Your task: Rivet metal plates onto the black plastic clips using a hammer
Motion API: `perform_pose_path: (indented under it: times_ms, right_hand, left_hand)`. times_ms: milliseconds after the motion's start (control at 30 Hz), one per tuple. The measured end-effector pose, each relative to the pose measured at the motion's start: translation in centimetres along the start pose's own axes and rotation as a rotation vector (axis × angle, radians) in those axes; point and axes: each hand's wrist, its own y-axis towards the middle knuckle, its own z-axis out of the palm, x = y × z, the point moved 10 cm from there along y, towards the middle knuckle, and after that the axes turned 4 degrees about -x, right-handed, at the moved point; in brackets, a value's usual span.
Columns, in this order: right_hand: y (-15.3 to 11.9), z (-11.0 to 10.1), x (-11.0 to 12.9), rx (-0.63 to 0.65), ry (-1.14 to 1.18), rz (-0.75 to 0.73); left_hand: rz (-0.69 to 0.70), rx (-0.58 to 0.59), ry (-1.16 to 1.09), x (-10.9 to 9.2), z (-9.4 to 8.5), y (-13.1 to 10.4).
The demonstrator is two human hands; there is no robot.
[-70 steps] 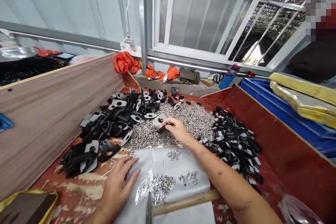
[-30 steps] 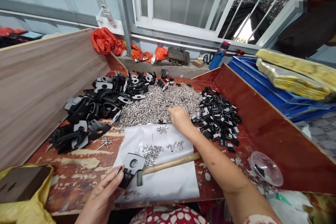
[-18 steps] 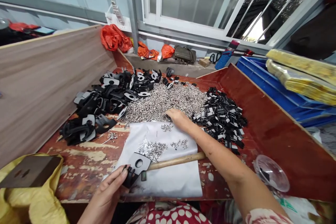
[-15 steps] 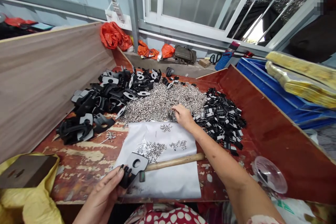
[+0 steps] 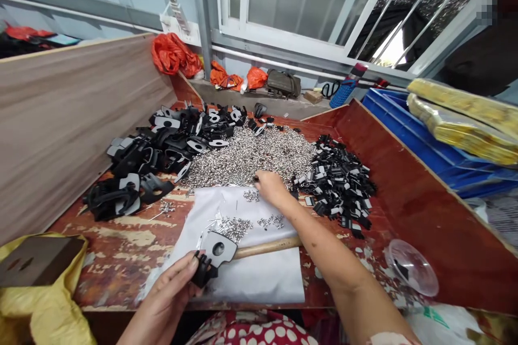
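My left hand (image 5: 178, 280) grips a black and grey plastic part (image 5: 218, 249) with a round hole, above the front of a white sheet (image 5: 267, 275). My right hand (image 5: 270, 187) is closed, with a small dark piece at its fingertips, at the front edge of a big pile of metal rivets (image 5: 251, 153). Small groups of rivets (image 5: 233, 228) lie on the sheet. A hammer's wooden handle (image 5: 267, 248) crosses the sheet, its head hidden behind the held part. Small black clips (image 5: 342, 183) are heaped right of the rivets, larger black and grey parts (image 5: 162, 143) left of them.
Wooden boards (image 5: 404, 188) wall the table's sides. Beyond the right one stands a blue crate (image 5: 413, 140) with yellow packs. A clear plastic bowl (image 5: 413, 267) is at the front right. At the front left, a dark metal block (image 5: 40, 261) rests on yellow cloth.
My right hand has shifted slightly left along the front of the rivet pile. My left hand has moved a little right and tilted the part. The view has shifted slightly.
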Motion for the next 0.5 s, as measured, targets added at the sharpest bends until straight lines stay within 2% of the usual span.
perform_pose_path:
  times_ms: [100, 233, 367, 500]
  right_hand:
    - [-0.5, -1.2, -1.5, -0.020, 0.000, 0.011]
    - [-3.8, -2.1, -3.4, 0.004, 0.011, -0.043]
    - [-7.2, -2.2, -3.1, -0.022, -0.051, -0.053]
    - [-8.2, -2.0, -1.0, -0.023, -0.092, -0.119]
  left_hand:
    - [0.007, -0.048, 0.019, 0.0, -1.3, 0.2]
    - [-0.002, -0.050, 0.031, 0.2, -2.6, 1.0]
    - [-0.057, 0.030, 0.061, 0.7, -1.2, 1.3]
    - [-0.009, 0.045, 0.139, 0.0, 0.9, 0.6]
